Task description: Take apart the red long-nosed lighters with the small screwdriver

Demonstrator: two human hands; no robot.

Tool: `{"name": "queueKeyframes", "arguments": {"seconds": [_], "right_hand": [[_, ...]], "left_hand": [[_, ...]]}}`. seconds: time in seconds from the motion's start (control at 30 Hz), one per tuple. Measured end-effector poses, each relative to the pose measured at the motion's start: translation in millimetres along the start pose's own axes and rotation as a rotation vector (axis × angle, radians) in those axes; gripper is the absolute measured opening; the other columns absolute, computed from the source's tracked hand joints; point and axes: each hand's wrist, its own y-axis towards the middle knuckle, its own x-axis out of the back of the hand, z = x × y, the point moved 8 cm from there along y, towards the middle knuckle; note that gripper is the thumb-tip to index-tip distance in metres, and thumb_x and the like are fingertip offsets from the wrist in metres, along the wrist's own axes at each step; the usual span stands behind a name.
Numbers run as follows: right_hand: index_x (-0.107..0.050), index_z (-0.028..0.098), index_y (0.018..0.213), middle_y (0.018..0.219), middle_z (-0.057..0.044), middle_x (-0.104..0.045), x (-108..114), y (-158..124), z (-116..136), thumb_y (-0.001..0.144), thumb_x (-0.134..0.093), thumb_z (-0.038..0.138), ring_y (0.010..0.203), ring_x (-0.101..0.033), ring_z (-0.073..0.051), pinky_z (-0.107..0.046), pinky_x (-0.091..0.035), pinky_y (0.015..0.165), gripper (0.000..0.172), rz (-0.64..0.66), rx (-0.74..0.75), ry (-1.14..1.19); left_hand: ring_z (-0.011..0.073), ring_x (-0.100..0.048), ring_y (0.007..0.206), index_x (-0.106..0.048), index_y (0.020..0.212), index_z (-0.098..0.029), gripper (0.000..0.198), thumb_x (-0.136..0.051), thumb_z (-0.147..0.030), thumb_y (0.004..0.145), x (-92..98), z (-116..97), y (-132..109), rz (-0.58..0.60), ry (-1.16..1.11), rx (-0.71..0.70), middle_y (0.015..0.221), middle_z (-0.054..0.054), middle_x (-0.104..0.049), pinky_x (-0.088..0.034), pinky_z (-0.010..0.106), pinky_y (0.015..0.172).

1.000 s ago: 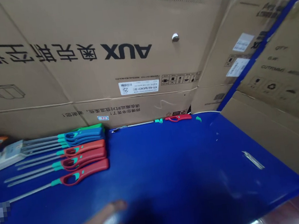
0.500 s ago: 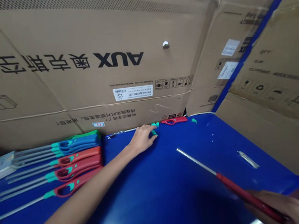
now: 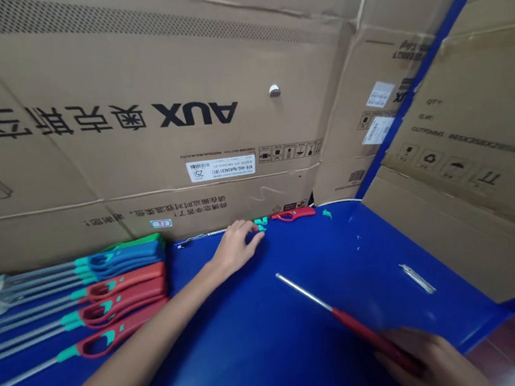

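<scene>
With a long red-handled metal lighter clenched in the right hand, the teal plastic cap could be shoved under the brown cardboard box by the half-curled left hand.

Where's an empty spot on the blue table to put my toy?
Bare blue table lies between the left hand with its forearm and the red lighter in the right hand. More lies between that lighter and the small metal strip. The row of lighters crowds the left; teal bits line the cardboard box.
</scene>
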Motion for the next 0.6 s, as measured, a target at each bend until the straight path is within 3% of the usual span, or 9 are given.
{"name": "queueKeyframes", "arguments": {"seconds": [0.07,0.1,0.17,0.23,0.33,0.43,0.6], "right_hand": [[-0.067,0.022,0.084,0.074,-0.004,-0.068,-6,19,22,0.089,-0.050,0.027,0.066,-0.063,-0.017,-0.026,-0.047,0.061,0.019,0.052,0.072,-0.057],[-0.067,0.022,0.088,0.077,-0.004,-0.068,-9,28,35,0.088,-0.052,0.024,0.071,-0.063,-0.019,-0.027,-0.047,0.064,0.016,0.061,0.129,-0.083],[-0.067,0.021,0.095,0.083,-0.006,-0.068,-18,44,61,0.084,-0.057,0.023,0.080,-0.063,-0.023,-0.031,-0.047,0.068,0.015,0.045,0.242,-0.114],[-0.066,0.020,0.099,0.089,-0.007,-0.068,-28,58,87,0.083,-0.061,0.027,0.091,-0.061,-0.026,-0.034,-0.047,0.076,0.019,0.018,0.361,-0.102],[-0.066,0.020,0.098,0.088,-0.006,-0.068,-46,73,124,0.084,-0.062,0.036,0.093,-0.060,-0.025,-0.034,-0.045,0.081,0.021,0.099,0.521,-0.036],[-0.067,0.021,0.096,0.084,-0.002,-0.066,-54,86,148,0.085,-0.061,0.041,0.076,-0.060,-0.018,-0.027,-0.044,0.068,0.023,0.252,0.561,0.079],[-0.067,0.021,0.091,0.082,-0.002,-0.065,-47,101,160,0.080,-0.066,0.048,0.084,-0.058,-0.020,-0.029,-0.043,0.073,0.029,0.231,0.576,0.100]], "left_hand": [[0.0197,-0.061,0.098,-0.062,0.101,-0.021,0.022,-0.050,-0.038,0.095,21.0,-21,-28,0.040,-0.055,-0.094,0.102,0.004,-0.067,-0.046,0.034,0.090],[0.0209,-0.060,0.101,-0.061,0.106,-0.021,0.025,-0.049,-0.040,0.095,26.3,-36,-46,0.120,-0.086,-0.191,0.106,0.005,-0.066,-0.044,0.037,0.094],[0.0240,-0.060,0.102,-0.057,0.118,-0.021,0.035,-0.052,-0.044,0.093,31.6,-57,-85,0.278,-0.060,-0.301,0.108,0.007,-0.066,-0.041,0.046,0.099],[0.0255,-0.062,0.096,-0.057,0.120,-0.020,0.039,-0.056,-0.046,0.090,31.2,-65,-122,0.394,0.001,-0.331,0.102,0.008,-0.066,-0.045,0.047,0.094],[0.0220,-0.063,0.081,-0.062,0.106,-0.018,0.023,-0.045,-0.029,0.098,32.2,-60,-160,0.414,0.082,-0.297,0.088,0.007,-0.066,-0.050,0.040,0.083],[0.0213,-0.062,0.080,-0.060,0.106,-0.017,0.026,-0.035,-0.022,0.100,37.8,-44,-179,0.369,0.094,-0.182,0.091,0.008,-0.066,-0.051,0.035,0.076],[0.0204,-0.066,0.078,-0.054,0.111,-0.019,0.026,-0.031,-0.016,0.099,31.7,-22,-193,0.434,0.038,0.027,0.094,0.006,-0.067,-0.050,0.030,0.068]]}}
